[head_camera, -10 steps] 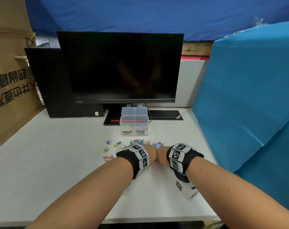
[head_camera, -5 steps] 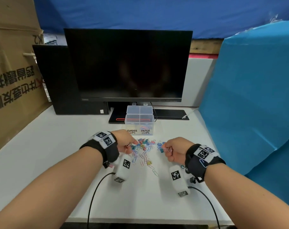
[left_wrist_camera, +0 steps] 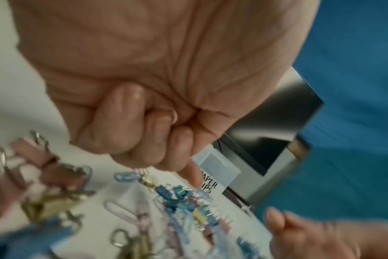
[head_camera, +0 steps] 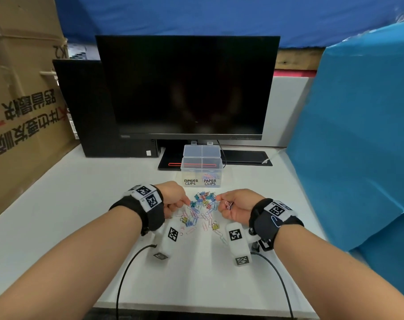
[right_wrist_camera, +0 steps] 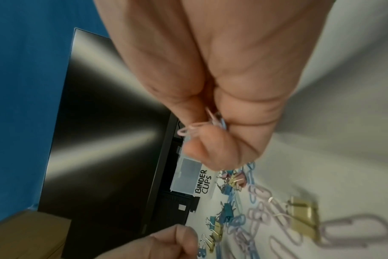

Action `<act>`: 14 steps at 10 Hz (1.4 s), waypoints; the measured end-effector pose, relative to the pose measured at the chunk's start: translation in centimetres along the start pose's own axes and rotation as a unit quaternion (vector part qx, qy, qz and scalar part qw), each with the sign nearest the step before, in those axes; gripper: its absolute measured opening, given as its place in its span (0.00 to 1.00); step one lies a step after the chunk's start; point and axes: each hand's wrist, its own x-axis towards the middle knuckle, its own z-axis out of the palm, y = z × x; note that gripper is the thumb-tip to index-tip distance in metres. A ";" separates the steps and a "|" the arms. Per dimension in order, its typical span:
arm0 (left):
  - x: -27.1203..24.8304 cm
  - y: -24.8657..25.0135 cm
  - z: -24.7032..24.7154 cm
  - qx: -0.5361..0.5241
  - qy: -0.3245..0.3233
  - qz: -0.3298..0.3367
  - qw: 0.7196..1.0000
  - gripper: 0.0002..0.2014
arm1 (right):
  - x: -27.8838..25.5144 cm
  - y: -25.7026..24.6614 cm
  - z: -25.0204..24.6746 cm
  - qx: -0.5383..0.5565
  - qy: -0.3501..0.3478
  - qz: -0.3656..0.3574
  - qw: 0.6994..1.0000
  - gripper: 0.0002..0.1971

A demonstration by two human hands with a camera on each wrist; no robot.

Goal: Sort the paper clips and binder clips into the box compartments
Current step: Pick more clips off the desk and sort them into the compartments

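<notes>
A clear two-compartment box [head_camera: 201, 160] labelled BINDER CLIPS on the left and PAPER CLIPS on the right stands in front of the monitor; a few paper clips [head_camera: 209, 176] lie in its right compartment. A mixed pile of coloured paper clips and binder clips [head_camera: 200, 210] lies on the table between my hands. My left hand [head_camera: 176, 199] is curled at the pile's left edge, with a pale paper clip [left_wrist_camera: 174, 116] tucked under its fingers. At the pile's right edge my right hand [head_camera: 232, 205] grips several pink and blue paper clips [right_wrist_camera: 200, 126].
A black monitor [head_camera: 187, 88] and a computer tower [head_camera: 87, 107] stand behind the box. A cardboard box [head_camera: 18, 93] rises on the left and blue cloth [head_camera: 362, 135] on the right. Two black cables [head_camera: 127, 273] run off the white table's [head_camera: 53, 227] front edge.
My hands were pressed together over the pile a second ago; they have since moved apart to either side of it. The pile now shows between them.
</notes>
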 end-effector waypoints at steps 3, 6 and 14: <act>0.5 0.3 0.4 0.355 0.059 0.185 0.915 0.19 | 0.1 -0.3 3.5 -0.777 0.048 -0.102 0.619 0.25; 2.0 0.5 1.6 0.392 0.042 0.222 0.892 0.13 | 1.0 0.8 5.2 -0.821 -0.010 -0.091 0.563 0.16; -0.6 1.2 0.7 0.363 0.024 0.119 0.924 0.19 | 0.1 -1.7 2.3 -0.347 0.007 -0.021 0.938 0.07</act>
